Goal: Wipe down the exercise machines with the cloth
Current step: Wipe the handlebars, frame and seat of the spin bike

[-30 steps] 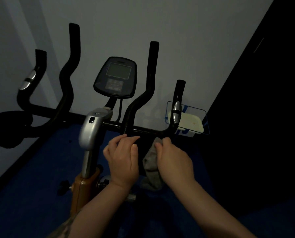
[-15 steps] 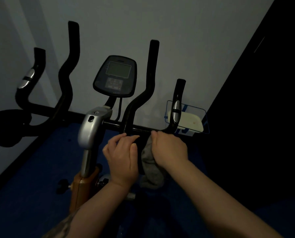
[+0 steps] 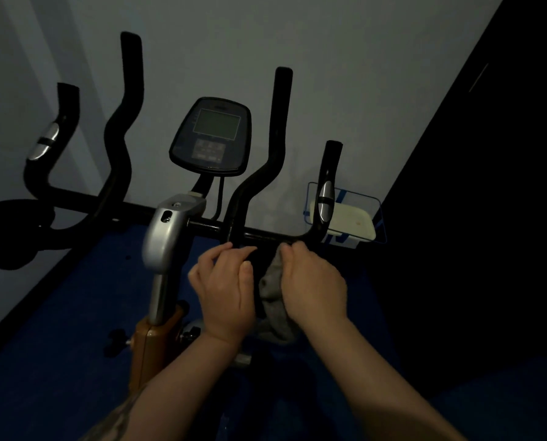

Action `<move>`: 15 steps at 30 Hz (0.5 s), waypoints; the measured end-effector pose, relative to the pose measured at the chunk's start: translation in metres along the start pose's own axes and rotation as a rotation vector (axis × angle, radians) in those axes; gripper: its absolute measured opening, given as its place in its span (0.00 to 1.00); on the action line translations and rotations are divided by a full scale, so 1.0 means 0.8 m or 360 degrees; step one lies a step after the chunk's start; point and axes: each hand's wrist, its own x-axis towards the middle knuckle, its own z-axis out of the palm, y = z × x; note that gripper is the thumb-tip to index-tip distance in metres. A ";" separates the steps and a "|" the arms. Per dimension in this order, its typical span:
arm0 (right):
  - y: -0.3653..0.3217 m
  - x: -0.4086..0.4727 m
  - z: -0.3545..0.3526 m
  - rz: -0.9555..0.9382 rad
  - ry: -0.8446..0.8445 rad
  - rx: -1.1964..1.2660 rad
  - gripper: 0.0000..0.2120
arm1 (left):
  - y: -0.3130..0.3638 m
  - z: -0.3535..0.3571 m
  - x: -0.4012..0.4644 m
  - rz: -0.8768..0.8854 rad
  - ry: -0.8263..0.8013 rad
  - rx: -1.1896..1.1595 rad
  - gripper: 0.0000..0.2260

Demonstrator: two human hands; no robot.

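Left hand (image 3: 224, 291): fingers curled over a dark part just under the handlebar; what it gripped, unclear.
Right hand (image 3: 313, 283): gripped the grey cloth (image 3: 273, 300) — bunched, hanging below the bar.
Handlebar (image 3: 265, 235): black crossbar, both hands just below it.
Console (image 3: 211, 136): screen dark, above the bar.
Wall (image 3: 345, 90): behind — bike's shadow to the left.

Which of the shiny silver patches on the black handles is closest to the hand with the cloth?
The silver patch on the short handle in front of the blue wire basket, just above the right hand. The other silver patch sits far off at the left.
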 end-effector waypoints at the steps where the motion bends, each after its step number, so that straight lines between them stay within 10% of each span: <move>1: 0.006 -0.010 -0.001 0.0045 -0.0017 -0.0006 0.16 | -0.001 -0.001 0.000 0.0009 -0.0011 0.0007 0.18; 15: 0.002 0.020 -0.013 -0.0019 -0.0171 -0.0102 0.15 | -0.001 0.000 0.000 -0.0015 -0.0030 0.0024 0.18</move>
